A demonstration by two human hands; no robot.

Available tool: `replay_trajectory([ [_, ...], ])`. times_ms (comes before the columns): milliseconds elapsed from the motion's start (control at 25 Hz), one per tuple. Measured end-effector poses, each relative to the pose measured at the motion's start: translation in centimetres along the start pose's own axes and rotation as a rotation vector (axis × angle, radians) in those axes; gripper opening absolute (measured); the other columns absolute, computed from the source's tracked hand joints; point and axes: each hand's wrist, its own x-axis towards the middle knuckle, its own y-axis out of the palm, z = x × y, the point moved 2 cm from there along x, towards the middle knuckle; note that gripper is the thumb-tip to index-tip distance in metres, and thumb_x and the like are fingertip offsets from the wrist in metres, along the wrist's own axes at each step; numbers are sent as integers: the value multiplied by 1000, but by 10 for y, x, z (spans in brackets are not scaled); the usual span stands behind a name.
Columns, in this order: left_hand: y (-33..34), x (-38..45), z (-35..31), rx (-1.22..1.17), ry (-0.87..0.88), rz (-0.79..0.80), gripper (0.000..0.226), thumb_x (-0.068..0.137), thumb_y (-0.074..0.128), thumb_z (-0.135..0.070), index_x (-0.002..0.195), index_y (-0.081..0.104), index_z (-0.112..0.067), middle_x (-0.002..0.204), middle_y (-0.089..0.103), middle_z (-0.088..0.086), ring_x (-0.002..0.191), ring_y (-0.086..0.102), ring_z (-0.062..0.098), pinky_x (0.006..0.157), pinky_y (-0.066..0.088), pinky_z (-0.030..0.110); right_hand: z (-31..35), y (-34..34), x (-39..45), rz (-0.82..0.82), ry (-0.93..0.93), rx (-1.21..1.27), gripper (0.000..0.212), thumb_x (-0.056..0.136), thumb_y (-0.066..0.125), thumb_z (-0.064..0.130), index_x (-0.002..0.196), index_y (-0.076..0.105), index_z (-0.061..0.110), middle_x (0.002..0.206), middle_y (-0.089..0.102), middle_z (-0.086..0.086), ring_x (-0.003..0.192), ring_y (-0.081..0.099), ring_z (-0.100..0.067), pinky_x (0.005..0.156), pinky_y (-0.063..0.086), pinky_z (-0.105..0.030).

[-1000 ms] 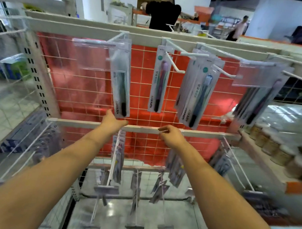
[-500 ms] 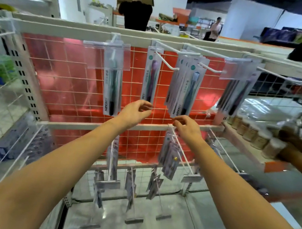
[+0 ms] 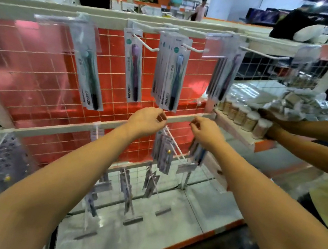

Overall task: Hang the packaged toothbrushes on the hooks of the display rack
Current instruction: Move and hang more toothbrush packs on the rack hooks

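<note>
Motion blur hides what either hand pinches: the left hand [image 3: 149, 120] and right hand [image 3: 207, 131] hover with curled fingers at the white middle rail [image 3: 187, 116] of the display rack [image 3: 39, 77], so their grip cannot be told. Four top hooks carry flat clear toothbrush packs: one teal [image 3: 89, 67], one purple [image 3: 133, 71], a blue stack [image 3: 173, 75] and a dark bunch [image 3: 224, 76]. More packs [image 3: 164, 154] dangle blurred below the hands.

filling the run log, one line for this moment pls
left hand: curled at mid rail | right hand: curled beside it | packs: hung above
</note>
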Motion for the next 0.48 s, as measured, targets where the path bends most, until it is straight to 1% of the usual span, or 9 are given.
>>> replay_trajectory([
  [80,7,1,-3,5,-33,3,25,92,50,-34,108,63,-19,108,66,2,99,60,20,89,52,39,-8,0,2,10,-7,-14,20,94,46,21,100,61,9,100,66,-13,93,61,-29,69,35,-26],
  [200,14,6,-10,10,-66,10,26,92,50,-34,109,62,-18,109,66,3,100,60,21,89,51,38,-20,-1,12,-8,-3,-2,25,94,45,22,108,62,9,107,65,-13,97,59,-28,73,36,-27],
  [280,22,15,-18,20,-83,25,25,93,49,-33,109,61,-17,109,65,3,100,60,20,88,51,38,-34,-1,21,5,2,39,25,94,46,21,109,62,9,107,66,-13,94,59,-26,74,38,-27],
  [360,32,28,-28,27,-100,46,25,93,49,-31,109,61,-16,110,65,5,99,59,21,87,50,39,-52,-3,31,29,-5,66,23,94,47,21,108,61,10,106,66,-12,87,55,-20,74,38,-26],
  [480,49,56,-45,24,-128,36,28,92,49,-32,110,62,-15,111,66,8,101,60,24,88,50,39,-81,-17,49,44,-20,79,24,93,47,23,106,62,10,104,66,-9,89,55,-21,73,38,-27],
])
